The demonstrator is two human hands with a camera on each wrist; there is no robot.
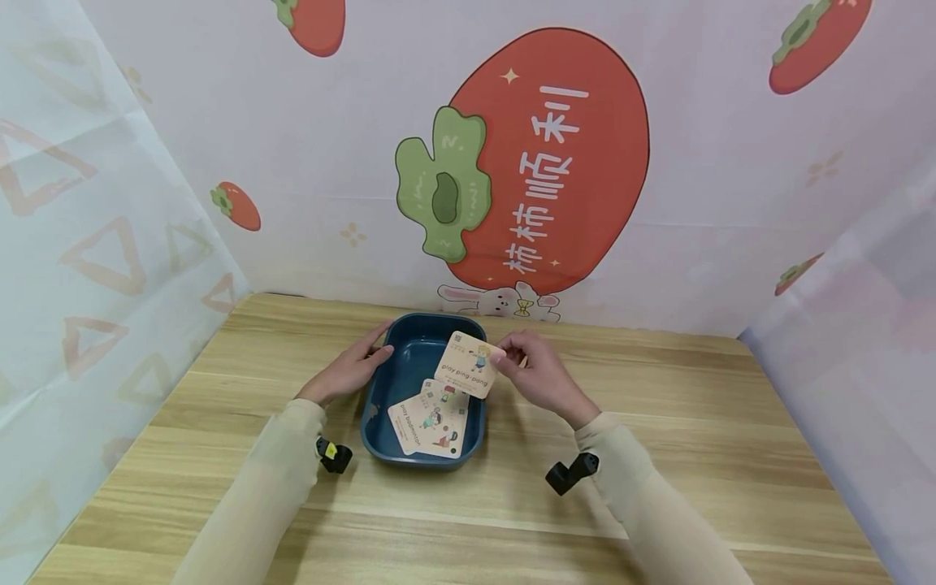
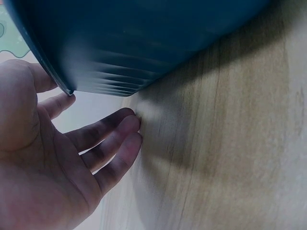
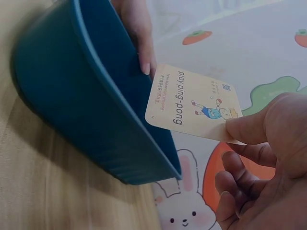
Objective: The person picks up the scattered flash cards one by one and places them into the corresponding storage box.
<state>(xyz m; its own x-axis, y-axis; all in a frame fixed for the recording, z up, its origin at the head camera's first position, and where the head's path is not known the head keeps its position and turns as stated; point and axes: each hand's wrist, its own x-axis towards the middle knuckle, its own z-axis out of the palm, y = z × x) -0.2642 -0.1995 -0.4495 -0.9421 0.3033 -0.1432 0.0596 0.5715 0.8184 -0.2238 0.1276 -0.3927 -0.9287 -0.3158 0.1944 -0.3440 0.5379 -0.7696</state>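
A deep blue plastic bin (image 1: 376,422) with rounded corners stands on the table. My left hand (image 1: 354,370) holds its left rim, thumb hooked over the edge. In the left wrist view, the other fingers (image 2: 117,151) spread outside the wall, close to the tabletop. Between thumb and fingers, my right hand (image 1: 537,370) pinches a "play ping-pong" picture card (image 1: 463,363) over the bin's right side. Inside the bin, several overlapping cards lie toward the near end, a "play badminton" card (image 1: 420,422) among them. The right wrist view shows the ping-pong card (image 3: 194,100) tilted beside the rim.
The wood-grain table (image 1: 695,455) extends to both sides of the bin. Behind it hangs a pale backdrop (image 1: 314,146) printed with persimmons and a rabbit. Black wrist cameras (image 1: 572,474) sit on both beige sleeves.
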